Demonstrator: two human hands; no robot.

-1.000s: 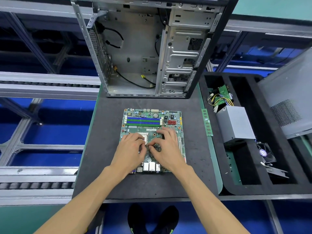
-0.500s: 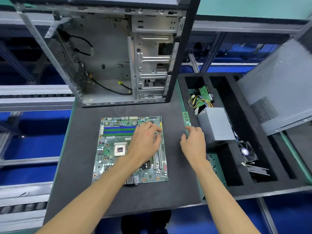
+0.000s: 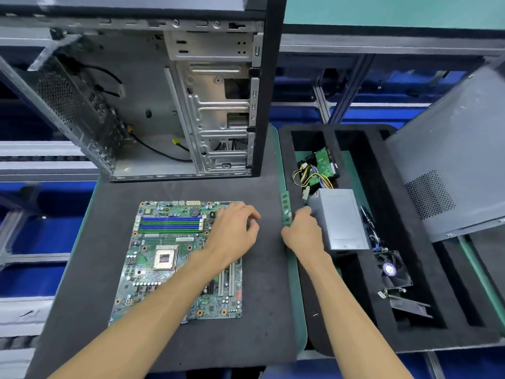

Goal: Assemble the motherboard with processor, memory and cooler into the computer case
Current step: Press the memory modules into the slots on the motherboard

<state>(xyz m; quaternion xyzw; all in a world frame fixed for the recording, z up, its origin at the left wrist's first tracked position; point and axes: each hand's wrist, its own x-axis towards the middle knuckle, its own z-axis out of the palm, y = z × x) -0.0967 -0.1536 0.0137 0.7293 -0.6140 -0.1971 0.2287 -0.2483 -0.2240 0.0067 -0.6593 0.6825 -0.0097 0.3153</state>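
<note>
A green motherboard (image 3: 164, 258) lies flat on the dark mat, with a processor (image 3: 164, 257) in its socket and blue and green memory slots (image 3: 170, 225) near its far edge. My left hand (image 3: 233, 231) hovers over the board's right side, fingers loosely curled, holding nothing. My right hand (image 3: 303, 231) has its fingers on the near end of a green memory stick (image 3: 285, 207) lying along the mat's right edge. The open computer case (image 3: 153, 99) stands upright behind the mat. A cooler fan (image 3: 392, 269) sits in the foam tray.
The black foam tray (image 3: 451, 310) on the right holds a grey power supply (image 3: 343, 217), a cable bundle with a green board (image 3: 318, 168) and a black bracket (image 3: 407, 305). A grey case side panel (image 3: 451, 160) leans at the far right. Conveyor rails run on the left.
Both hands left the processor socket. My right hand moved right to the memory stick at the mat's edge; my left hand shifted to the board's right side. The view swung right.
</note>
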